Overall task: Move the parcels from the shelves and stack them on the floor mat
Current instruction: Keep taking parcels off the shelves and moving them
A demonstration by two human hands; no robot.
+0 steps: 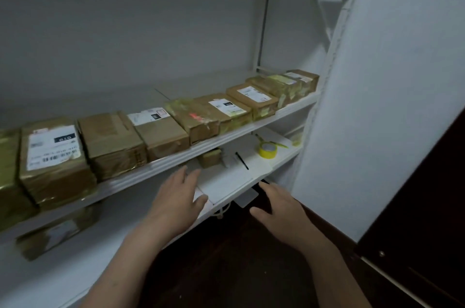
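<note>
The left hand [180,197] and right hand [279,209] hover empty and relaxed, seemingly about to reach brown cardboard parcels [161,131] at eleven o'clock

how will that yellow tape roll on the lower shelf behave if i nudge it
The tape roll lies flat on the lower shelf, so a nudge would likely slide it rather than roll it. It looks like a stiff ring with an open middle, probably light and easy to pinch by its wall.
</note>
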